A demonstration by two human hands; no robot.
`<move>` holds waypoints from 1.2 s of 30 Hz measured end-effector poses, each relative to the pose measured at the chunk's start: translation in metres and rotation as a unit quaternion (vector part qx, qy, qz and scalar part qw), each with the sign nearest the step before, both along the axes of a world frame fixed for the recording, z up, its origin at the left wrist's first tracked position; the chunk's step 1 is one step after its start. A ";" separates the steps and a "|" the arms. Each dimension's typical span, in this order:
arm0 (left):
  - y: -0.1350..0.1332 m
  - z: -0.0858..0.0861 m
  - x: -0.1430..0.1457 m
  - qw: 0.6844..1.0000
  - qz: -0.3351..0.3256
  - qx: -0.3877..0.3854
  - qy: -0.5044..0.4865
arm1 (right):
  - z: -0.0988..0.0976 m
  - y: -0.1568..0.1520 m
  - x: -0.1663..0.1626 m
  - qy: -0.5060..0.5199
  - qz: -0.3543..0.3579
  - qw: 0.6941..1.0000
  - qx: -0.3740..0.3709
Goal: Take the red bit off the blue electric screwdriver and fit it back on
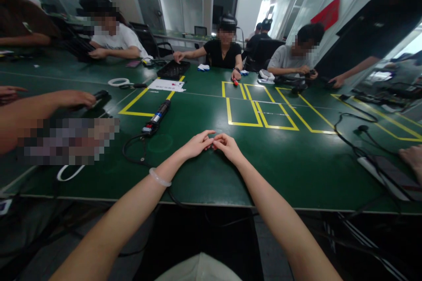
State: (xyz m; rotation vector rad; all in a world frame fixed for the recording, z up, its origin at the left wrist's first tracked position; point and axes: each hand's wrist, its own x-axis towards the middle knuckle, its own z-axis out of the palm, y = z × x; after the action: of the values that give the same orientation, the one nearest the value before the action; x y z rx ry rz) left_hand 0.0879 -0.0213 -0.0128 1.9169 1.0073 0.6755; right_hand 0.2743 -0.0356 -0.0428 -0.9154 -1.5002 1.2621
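My left hand (199,144) and my right hand (227,145) meet just above the green table (198,180), near its front edge. Thumbs and fingertips of both are pinched together and touch or nearly touch. Something small and dark may sit between them, too small to make out. A pale bracelet (160,178) circles my left wrist. To the left of my left hand lies a black cylindrical corded tool (158,115), which looks like an electric screwdriver, with a blue band. Its black cable (124,149) loops toward the table's front edge.
Yellow tape rectangles (244,124) mark the table ahead and right. Beyond the tool are a white sheet (166,85) and a black tray (176,69), which a co-worker reaches into. Cables (343,136) run along the right. Another person's arm (36,107) extends in from the left.
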 end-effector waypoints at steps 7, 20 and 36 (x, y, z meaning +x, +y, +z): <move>-0.003 -0.004 0.003 0.999 -0.006 0.002 -0.036 | -0.003 0.001 0.001 -0.012 0.028 0.999 0.012; -0.004 0.001 0.001 0.998 0.009 0.010 -0.061 | -0.006 0.003 0.001 -0.036 -0.018 0.998 0.054; 0.022 0.030 -0.112 0.823 0.402 0.204 0.345 | -0.003 0.000 0.002 -0.113 -0.037 0.991 0.056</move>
State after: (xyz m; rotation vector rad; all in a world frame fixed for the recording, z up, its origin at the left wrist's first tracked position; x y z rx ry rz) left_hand -0.0239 0.0005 0.0173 2.1106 2.3782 0.6856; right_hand 0.2767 -0.0360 -0.0454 -1.0574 -1.6791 1.0359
